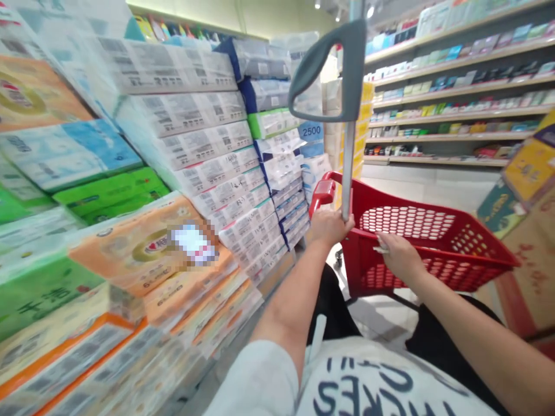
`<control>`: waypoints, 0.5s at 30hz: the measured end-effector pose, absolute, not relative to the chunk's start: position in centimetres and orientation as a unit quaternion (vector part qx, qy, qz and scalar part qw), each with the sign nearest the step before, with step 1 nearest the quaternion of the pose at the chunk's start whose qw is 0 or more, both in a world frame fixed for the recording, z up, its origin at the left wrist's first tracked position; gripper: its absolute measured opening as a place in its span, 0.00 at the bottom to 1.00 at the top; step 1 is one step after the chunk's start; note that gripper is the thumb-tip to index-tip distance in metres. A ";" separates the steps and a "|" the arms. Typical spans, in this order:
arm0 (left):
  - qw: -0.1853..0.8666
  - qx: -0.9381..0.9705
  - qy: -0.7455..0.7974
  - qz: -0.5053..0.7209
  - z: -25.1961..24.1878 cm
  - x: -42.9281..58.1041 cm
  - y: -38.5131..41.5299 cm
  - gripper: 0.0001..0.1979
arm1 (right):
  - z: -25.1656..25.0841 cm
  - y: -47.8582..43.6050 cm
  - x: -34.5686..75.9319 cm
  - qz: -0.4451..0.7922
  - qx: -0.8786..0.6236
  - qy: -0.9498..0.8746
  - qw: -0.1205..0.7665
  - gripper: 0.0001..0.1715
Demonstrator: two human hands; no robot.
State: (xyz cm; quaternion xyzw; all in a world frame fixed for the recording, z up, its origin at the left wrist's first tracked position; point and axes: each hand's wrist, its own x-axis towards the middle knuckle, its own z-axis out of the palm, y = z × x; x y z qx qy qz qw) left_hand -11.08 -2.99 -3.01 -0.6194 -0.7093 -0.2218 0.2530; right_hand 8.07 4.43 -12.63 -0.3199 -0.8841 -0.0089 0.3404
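Beyond both hands (402,261), red basket (455,258); left hand (329,228) around pole (348,156).

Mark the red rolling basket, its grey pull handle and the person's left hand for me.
Red rolling basket (361,260): head view, near side wall.
Grey pull handle (353,72): head view, upright bar of the grip.
Left hand (329,226): head view, back of the hand.
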 end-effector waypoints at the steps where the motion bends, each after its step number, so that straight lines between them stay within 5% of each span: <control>1: 0.251 -0.616 -0.716 -0.211 -2.9 -11.0 -3.0 0.23 | -12.6 4.7 8.8 -0.004 -0.349 -0.879 0.324 0.19; 6: 0.258 -0.599 -0.739 -0.169 -2.4 -10.6 -2.4 0.25 | -9.7 3.7 8.3 0.077 -0.462 -0.853 0.229 0.11; 15: 0.277 -0.590 -0.748 -0.123 -2.2 -10.1 -2.0 0.26 | -12.0 4.7 10.5 0.045 -0.374 -0.862 0.340 0.17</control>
